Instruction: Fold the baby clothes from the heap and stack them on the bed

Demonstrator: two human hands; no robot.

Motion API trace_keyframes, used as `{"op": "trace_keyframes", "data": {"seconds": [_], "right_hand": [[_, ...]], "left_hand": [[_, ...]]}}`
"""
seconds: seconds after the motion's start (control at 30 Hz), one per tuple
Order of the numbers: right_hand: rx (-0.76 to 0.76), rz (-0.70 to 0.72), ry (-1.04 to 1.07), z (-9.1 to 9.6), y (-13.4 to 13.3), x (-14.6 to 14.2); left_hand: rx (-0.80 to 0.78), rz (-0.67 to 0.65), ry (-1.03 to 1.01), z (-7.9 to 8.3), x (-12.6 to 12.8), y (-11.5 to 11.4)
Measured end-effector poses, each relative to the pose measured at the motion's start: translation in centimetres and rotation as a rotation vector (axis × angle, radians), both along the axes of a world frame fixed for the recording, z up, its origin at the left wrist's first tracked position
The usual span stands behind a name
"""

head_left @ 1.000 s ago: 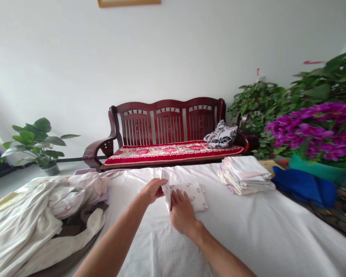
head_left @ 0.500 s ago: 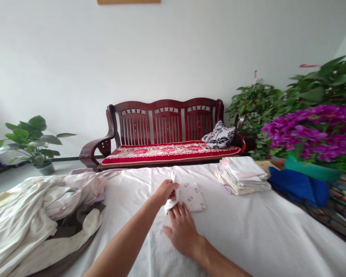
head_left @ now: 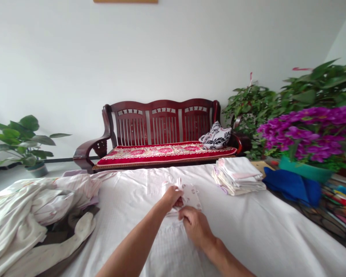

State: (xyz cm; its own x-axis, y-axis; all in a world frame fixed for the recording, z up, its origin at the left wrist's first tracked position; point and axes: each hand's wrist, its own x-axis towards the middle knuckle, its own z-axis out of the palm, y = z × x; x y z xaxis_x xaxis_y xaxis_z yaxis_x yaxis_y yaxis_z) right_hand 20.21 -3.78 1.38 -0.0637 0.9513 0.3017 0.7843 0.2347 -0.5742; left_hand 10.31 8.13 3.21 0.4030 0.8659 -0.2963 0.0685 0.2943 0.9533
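Note:
A small white cloth [head_left: 192, 193] with a faint purple print lies on the white sheet [head_left: 248, 227] in front of me. My left hand [head_left: 172, 198] is closed on its bunched near-left part, lifting it slightly. My right hand [head_left: 196, 225] sits just below, fingers curled and pinching the cloth's near edge. Both hands touch each other over the cloth.
A stack of folded white cloths [head_left: 238, 175] lies to the right, with a blue cloth [head_left: 294, 187] and purple flowers in a green pot [head_left: 308, 134] beyond. A heap of unfolded pale laundry [head_left: 34, 207] fills the left. A dark red wooden bench [head_left: 161, 134] stands behind.
My left hand carried the cloth's left flap over to the right and bunched it. My right hand went from lying flat on the cloth to pinching its near edge.

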Motion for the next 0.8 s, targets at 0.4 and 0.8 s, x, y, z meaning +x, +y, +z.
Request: {"op": "trace_keyframes", "data": {"seconds": [0.4,0.8], "right_hand": [[-0.237,-0.408,0.076,1.4,3.2,3.5],[-0.112,-0.461,0.001,1.0,3.4,3.3]], "left_hand": [[0.532,0.33,0.213,-1.4,-7.4,-0.2],[1.038,-0.114,0.589,-4.5,-7.1,-1.8]]}}
